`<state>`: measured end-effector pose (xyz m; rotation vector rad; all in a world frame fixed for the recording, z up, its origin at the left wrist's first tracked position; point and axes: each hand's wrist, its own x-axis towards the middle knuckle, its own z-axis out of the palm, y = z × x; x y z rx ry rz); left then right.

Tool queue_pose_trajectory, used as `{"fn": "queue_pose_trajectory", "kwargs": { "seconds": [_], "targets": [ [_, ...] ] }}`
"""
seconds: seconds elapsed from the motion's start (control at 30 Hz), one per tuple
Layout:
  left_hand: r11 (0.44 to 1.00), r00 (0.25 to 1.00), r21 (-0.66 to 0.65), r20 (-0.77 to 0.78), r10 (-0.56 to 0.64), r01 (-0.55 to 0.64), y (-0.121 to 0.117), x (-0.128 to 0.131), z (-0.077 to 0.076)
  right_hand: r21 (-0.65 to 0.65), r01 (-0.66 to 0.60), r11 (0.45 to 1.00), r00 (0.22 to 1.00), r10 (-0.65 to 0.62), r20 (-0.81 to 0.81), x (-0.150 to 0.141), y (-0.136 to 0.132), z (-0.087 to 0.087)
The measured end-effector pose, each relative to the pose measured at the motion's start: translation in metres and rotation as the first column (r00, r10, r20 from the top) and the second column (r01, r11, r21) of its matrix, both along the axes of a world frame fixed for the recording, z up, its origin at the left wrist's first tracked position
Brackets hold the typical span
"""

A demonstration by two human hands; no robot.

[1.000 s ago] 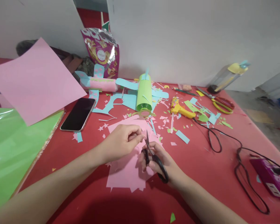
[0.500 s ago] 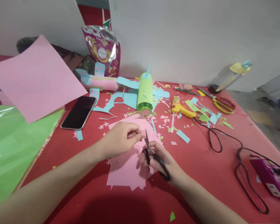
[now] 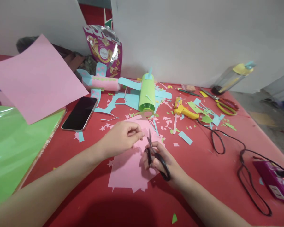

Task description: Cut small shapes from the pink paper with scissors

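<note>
Pale walls (image 3: 180, 41) are standing behind a red table (image 3: 215, 173), whose top is carrying many small paper scraps. Black-handled metal scissors (image 3: 151, 149) are sitting in the right hand (image 3: 170, 160), over a flat pink paper sheet (image 3: 127, 176); that grip is clasping the handle loops, and the blades are pointing away from the person, slightly apart. Just beside the blades, the left hand (image 3: 124, 138) is pinching thumb and fingertips together; whether this grip is holding some tiny bit is too small to tell. Beyond the hands, a green paper cylinder with blue wings (image 3: 147, 90) is resting to the right of a pink paper cylinder (image 3: 107, 84). Nearby, a black-screened phone (image 3: 79, 115) and a yellow glue gun (image 3: 184, 112) are lying on opposite sides.
</note>
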<state>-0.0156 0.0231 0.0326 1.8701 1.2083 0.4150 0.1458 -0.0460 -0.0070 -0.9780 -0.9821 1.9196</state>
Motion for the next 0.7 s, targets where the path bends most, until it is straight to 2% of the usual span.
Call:
{"fn": "queue_pose_trajectory", "kwargs": {
  "seconds": [0.13, 0.23, 0.4, 0.57, 0.7],
  "targets": [
    [0.996, 0.995, -0.018, -0.032, -0.091, 0.090, -0.003, 0.004, 0.000, -0.056, 0.204, 0.977, 0.979, -0.204, 0.013, -0.001, 0.002, -0.001],
    [0.977, 0.978, -0.068, -0.048, -0.205, 0.201, -0.007, 0.007, -0.001, -0.057, 0.276, 0.960, 0.961, -0.276, 0.006, 0.000, 0.004, -0.001],
    [0.934, 0.939, -0.115, -0.016, -0.342, 0.338, -0.013, 0.009, -0.008, -0.051, 0.268, 0.962, 0.963, -0.267, 0.024, 0.000, 0.005, 0.000],
    [0.927, 0.929, -0.077, -0.019, -0.370, 0.368, -0.014, 0.009, -0.012, -0.024, 0.255, 0.967, 0.967, -0.254, 0.032, -0.003, 0.004, 0.002],
    [0.924, 0.929, -0.102, -0.002, -0.370, 0.367, -0.012, 0.008, -0.012, -0.012, 0.250, 0.968, 0.968, -0.250, 0.032, -0.002, 0.003, 0.001]
  ]
}}
